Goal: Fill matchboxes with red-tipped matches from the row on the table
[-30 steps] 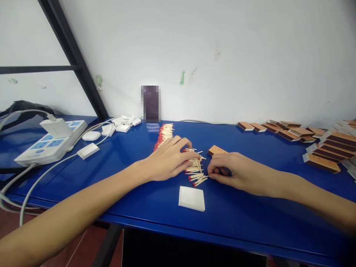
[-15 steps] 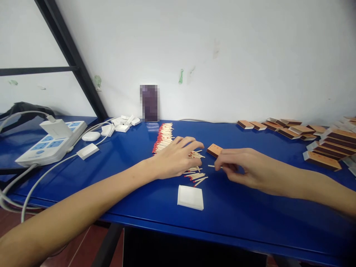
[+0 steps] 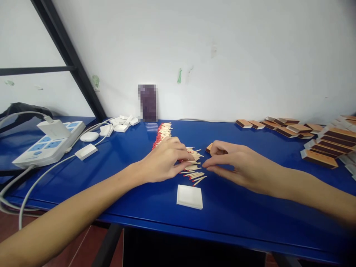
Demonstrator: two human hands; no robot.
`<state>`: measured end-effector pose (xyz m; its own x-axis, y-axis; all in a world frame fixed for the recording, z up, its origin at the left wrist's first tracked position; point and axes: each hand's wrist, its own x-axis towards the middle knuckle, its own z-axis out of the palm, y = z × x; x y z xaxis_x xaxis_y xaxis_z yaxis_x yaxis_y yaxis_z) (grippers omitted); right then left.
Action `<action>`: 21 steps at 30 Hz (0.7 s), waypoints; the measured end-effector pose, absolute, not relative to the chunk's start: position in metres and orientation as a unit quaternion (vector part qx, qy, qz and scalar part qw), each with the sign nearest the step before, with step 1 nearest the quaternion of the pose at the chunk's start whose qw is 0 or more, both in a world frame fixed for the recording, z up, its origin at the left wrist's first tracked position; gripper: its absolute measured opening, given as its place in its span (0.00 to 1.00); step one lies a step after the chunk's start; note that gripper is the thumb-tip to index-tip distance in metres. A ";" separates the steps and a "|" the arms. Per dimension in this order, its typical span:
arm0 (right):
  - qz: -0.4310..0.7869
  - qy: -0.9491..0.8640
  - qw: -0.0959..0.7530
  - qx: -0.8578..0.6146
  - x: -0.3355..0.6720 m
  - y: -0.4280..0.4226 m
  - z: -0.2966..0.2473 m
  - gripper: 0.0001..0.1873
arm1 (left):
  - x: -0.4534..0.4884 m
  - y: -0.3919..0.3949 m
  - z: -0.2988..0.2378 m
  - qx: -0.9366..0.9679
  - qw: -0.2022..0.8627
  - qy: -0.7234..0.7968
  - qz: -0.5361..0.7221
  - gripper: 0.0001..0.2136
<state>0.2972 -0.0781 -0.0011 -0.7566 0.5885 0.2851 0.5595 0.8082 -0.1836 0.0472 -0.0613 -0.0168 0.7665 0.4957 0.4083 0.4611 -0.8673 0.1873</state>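
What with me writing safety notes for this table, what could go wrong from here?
The loose matches lie at uneven angles between the left hand and the right hand, so a brush from either could scatter them. One matchbox is partly hidden behind the right hand, which might knock it unnoticed.

Left hand [image 3: 164,161] arched (fingers [image 3: 184,154] bent), right hand [image 3: 239,163] sideways

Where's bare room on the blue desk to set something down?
Bare: blue desk right of the white piece, nearside of the right hand; also wallside, between match row and matchboxes. Crowded: matches by the left hand; power strip corner.
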 end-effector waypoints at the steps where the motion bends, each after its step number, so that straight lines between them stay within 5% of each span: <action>1: 0.030 -0.936 0.180 -0.300 0.297 -0.077 -0.001 0.13 | 0.048 -0.062 -0.019 0.942 0.042 0.254 0.214 0.08; 21: 0.025 -0.922 0.149 -0.355 0.277 -0.036 -0.004 0.13 | 0.032 -0.060 -0.012 0.941 -0.019 0.283 0.184 0.13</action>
<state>0.2775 -0.0363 -0.0045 -0.7033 0.6625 0.2577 0.6473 0.7467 -0.1531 0.0323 -0.0602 -0.0121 0.7722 0.5254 0.3573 0.5391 -0.8394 0.0692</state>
